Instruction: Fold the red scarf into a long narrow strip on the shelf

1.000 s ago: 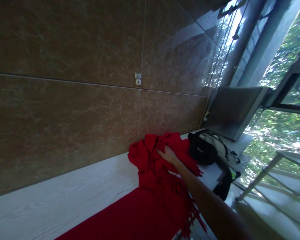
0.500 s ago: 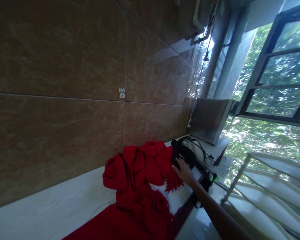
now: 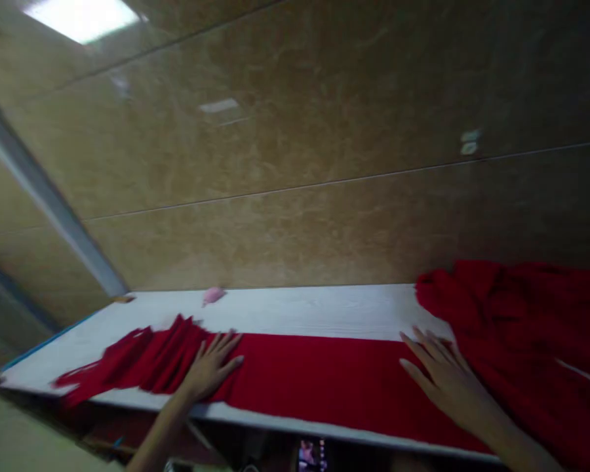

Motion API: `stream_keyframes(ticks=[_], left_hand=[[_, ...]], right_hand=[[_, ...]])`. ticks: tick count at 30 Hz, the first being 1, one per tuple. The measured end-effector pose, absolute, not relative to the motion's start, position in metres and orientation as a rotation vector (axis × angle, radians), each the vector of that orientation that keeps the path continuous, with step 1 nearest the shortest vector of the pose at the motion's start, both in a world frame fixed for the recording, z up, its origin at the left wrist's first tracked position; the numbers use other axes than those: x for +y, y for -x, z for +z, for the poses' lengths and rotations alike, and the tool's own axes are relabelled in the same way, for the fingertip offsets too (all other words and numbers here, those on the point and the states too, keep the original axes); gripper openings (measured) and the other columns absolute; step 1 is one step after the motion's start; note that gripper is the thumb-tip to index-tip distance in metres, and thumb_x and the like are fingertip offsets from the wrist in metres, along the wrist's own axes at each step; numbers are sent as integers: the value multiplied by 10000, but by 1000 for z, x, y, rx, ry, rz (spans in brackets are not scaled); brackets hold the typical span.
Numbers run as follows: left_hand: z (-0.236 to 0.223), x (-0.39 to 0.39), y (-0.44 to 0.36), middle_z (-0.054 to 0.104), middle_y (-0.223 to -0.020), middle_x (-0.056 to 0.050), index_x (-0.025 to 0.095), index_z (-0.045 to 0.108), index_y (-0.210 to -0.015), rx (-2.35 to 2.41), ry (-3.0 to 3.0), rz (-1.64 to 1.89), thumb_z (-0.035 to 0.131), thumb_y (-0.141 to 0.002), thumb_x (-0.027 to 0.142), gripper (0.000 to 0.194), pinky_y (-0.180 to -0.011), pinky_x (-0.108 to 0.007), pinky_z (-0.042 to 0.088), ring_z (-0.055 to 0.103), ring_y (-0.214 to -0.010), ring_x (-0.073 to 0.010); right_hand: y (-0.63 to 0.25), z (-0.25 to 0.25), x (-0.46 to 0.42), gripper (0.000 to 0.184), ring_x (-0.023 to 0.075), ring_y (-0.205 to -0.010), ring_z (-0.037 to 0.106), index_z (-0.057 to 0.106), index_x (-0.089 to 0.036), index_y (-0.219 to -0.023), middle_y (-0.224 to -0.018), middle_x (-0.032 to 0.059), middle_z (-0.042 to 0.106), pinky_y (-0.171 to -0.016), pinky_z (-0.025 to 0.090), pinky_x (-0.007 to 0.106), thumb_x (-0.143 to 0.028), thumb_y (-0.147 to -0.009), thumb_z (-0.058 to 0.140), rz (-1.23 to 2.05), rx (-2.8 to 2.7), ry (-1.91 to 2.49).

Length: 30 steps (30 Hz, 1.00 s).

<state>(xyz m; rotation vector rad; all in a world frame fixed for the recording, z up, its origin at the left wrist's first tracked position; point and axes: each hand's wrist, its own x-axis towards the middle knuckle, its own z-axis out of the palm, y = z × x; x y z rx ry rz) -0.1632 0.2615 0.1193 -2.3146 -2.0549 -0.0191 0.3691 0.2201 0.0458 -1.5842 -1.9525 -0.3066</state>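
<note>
Running beneath the tiled wall (image 3: 324, 151), white tabletop (image 3: 319, 309) carries red cloth (image 3: 324, 380); left hand (image 3: 210, 372) at seven o'clock, right hand (image 3: 445, 380) at four, both spread open on it!

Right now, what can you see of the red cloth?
The red cloth looks woven and matte, lying lengthwise on the white counter. Its middle is flat; the left end is gathered into folds with loose strands, the right heaped near the wall. The left hand and right hand rest on it.
</note>
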Motion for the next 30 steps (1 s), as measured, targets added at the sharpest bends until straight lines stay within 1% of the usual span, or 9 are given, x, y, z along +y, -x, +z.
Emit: stream_keyframes(ticks=[2, 5, 9, 10, 12, 16, 19, 27, 30], left_hand=[[129, 245, 186, 242, -1721, -27, 360, 339, -1625, -2220, 2327, 17, 389, -1027, 620, 654, -1291, -626, 160, 188, -1604, -320], [133, 248, 184, 182, -1733, -24, 354, 305, -1637, -2241, 2422, -53, 364, -1006, 690, 718, -1291, -649, 70, 117, -1614, -331], [130, 253, 179, 162, -1741, -27, 367, 291, -1639, -2230, 2472, -109, 338, -995, 735, 744, -1285, -662, 40, 89, -1618, -334], [129, 253, 180, 154, -1743, -27, 367, 282, -1642, -2231, 2476, -102, 335, -995, 737, 748, -1283, -664, 30, 81, -1619, -335], [129, 252, 183, 137, -1747, -27, 369, 264, -1647, -2229, 2485, -82, 325, -996, 739, 751, -1277, -678, 16, 64, -1620, -342], [130, 252, 185, 102, -1750, -14, 391, 232, -1653, -2215, 2498, -34, 303, -995, 741, 748, -1253, -723, -5, 21, -1615, -385], [131, 254, 184, 96, -1751, 4, 400, 213, -1656, -2227, 2489, 18, 301, -993, 728, 744, -1224, -772, -8, -13, -1605, -428], [129, 258, 184, 97, -1756, -29, 326, 207, -1667, -2164, 2469, 78, 269, -1010, 626, 725, -1190, -816, 48, 6, -1594, -466], [127, 260, 187, 115, -1756, -52, 278, 220, -1667, -2116, 2473, 32, 161, -1033, 615, 721, -1175, -816, 75, 39, -1589, -478]], right_hand=[[-366, 15, 239, 565, 443, -1419, 484, 684, -321, -1375, -1519, 101, 570, -1100, 339, 817, -555, -982, 350, -427, -1977, 1520], [-387, -16, 253, 559, 466, -1433, 448, 779, -410, -1164, -1402, 48, 669, -1131, 215, 872, -436, -971, 255, -518, -2147, 1337], [-423, -25, 256, 612, 451, -1496, 349, 550, -524, -1472, -1519, -7, 576, -1158, 151, 873, -344, -951, 284, -560, -2217, 1174], [-429, -23, 257, 634, 444, -1504, 333, 494, -570, -1494, -1549, -17, 542, -1154, 139, 874, -324, -949, 283, -556, -2237, 1114], [-435, -17, 258, 637, 429, -1515, 314, 534, -614, -1434, -1574, -25, 510, -1145, 135, 871, -295, -957, 257, -526, -2277, 1048], [-426, 3, 257, 569, 426, -1504, 357, 701, -440, -1316, -1575, 32, 517, -1147, 254, 827, -397, -995, 232, -403, -2337, 1331], [-406, 23, 251, 658, 394, -1502, 384, 547, -300, -1519, -1620, 83, 458, -1160, 357, 732, -572, -988, 269, -280, -2258, 1717], [-378, 73, 231, 643, 331, -1548, 315, 464, -237, -1578, -1666, 114, 370, -1230, 281, 645, -558, -1051, 283, -71, -2243, 1863], [-391, 81, 223, 628, 340, -1538, 336, 478, -202, -1567, -1647, 147, 394, -1244, 236, 652, -529, -1063, 296, -107, -2211, 1899]])
